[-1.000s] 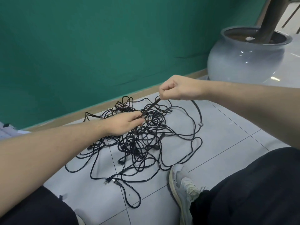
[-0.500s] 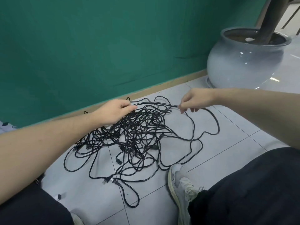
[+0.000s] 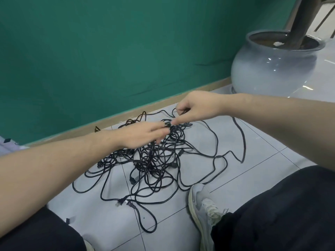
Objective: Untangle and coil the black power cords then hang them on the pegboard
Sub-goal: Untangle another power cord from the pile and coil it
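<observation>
A tangled pile of black power cords [image 3: 155, 160] lies on the grey floor tiles in front of me. Two plug ends [image 3: 125, 202] stick out at its near side. My left hand [image 3: 139, 134] hovers over the far part of the tangle, blurred, its fingers stretched out and touching the top loops. My right hand [image 3: 195, 107] is at the pile's far edge, fingers curled, pinching a cord strand where it loops up. One loose cord [image 3: 242, 140] trails off to the right. No pegboard is in sight.
A big grey-white plant pot [image 3: 272, 73] stands at the right by the green wall [image 3: 108, 51] and its wooden baseboard [image 3: 159, 104]. My shoe [image 3: 204, 205] and dark trouser legs frame the near side of the pile. White papers [image 3: 9, 144] lie at the far left.
My right hand has come back left from its stretched-out pull to the pile's far edge. My left hand has slid right and forward over the tangle with its fingers now spread.
</observation>
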{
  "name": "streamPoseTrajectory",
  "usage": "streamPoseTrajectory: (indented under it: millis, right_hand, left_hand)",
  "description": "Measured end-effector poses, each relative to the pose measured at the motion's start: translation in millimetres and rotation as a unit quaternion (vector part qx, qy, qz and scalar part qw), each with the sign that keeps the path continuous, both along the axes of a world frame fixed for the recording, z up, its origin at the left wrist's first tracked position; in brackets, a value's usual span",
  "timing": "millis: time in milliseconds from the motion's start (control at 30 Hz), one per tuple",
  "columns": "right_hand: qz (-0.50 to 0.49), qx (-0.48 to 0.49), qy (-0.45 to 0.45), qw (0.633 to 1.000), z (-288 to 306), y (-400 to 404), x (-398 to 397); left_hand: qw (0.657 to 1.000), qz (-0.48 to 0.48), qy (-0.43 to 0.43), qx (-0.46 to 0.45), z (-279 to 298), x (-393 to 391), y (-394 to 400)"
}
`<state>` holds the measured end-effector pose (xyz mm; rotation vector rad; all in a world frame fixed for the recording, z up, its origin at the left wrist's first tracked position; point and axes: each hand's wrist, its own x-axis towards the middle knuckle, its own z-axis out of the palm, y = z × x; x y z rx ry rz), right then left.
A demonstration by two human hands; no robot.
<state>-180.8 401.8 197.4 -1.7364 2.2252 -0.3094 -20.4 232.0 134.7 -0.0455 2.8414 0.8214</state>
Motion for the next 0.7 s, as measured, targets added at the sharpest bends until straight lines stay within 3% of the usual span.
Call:
streamPoseTrajectory:
  millis: [133, 233, 367, 533, 633, 700]
  right_hand:
    - [0.037, -0.023, -0.059, 0.997, 2.6, 6.0, 6.4]
    - [0.053, -0.040, -0.053, 0.996, 8.8, 5.6, 12.0]
    - [0.028, -0.042, -0.042, 0.998, 8.7, 5.8, 1.6]
    - [-0.073, 0.097, 0.067, 0.990, -10.5, 10.9, -26.4]
    - [-0.112, 0.185, 0.061, 0.974, -25.9, 15.2, -38.5]
    - [-0.116, 0.187, 0.051, 0.974, -31.1, 17.2, -39.2]
  left_hand:
    - [0.992, -0.010, -0.058, -0.110, -31.0, -0.2, -30.0]
    - [0.993, 0.043, -0.076, -0.083, -29.4, 5.7, -46.3]
    - [0.993, 0.116, -0.011, -0.023, -23.6, 15.3, -63.0]
    - [0.987, 0.156, 0.036, -0.013, -16.7, 15.2, -53.7]
    - [0.993, 0.115, 0.039, -0.011, -7.1, 5.2, -34.9]
    - [0.993, 0.107, 0.050, -0.019, 0.0, -2.6, -18.8]
